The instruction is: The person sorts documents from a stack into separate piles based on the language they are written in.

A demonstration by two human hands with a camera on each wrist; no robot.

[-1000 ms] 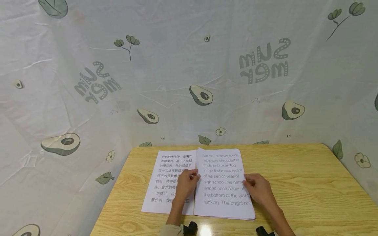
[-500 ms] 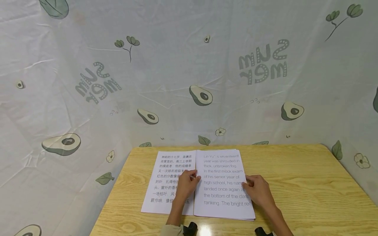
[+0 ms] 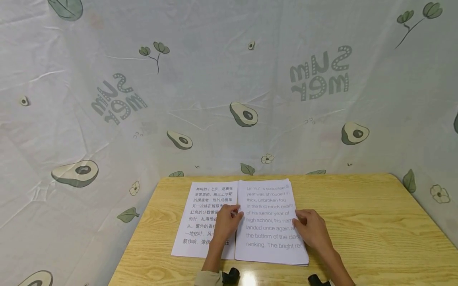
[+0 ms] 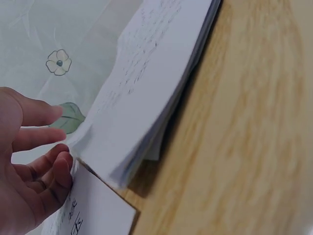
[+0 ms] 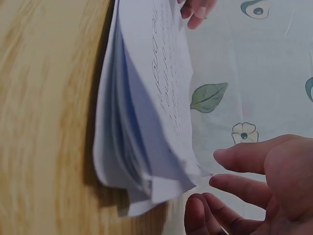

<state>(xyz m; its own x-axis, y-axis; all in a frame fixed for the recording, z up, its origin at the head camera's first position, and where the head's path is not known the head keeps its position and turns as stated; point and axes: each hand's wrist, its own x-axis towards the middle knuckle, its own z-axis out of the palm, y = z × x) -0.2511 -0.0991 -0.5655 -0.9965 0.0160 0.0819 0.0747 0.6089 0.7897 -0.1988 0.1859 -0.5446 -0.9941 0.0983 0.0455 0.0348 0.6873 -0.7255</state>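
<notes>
Left hand (image 3: 224, 224) rests loosely open across the Chinese sheet (image 3: 200, 222). Right hand (image 3: 312, 230), fingers relaxed, touches the English stack (image 3: 266, 226) at its lifted edge.

Your work surface is a light wooden table (image 3: 358, 222), grain running lengthwise. Lying flat on it, you have a single printed sheet (image 3: 200, 222) on the left, touching a stack of printed pages (image 3: 268, 222) on the right.

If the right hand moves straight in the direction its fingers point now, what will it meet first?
The right hand points left, at the right edge of the English page stack. It would probably meet that edge first; the fingertips look almost touching already, though depth is unclear.
</notes>
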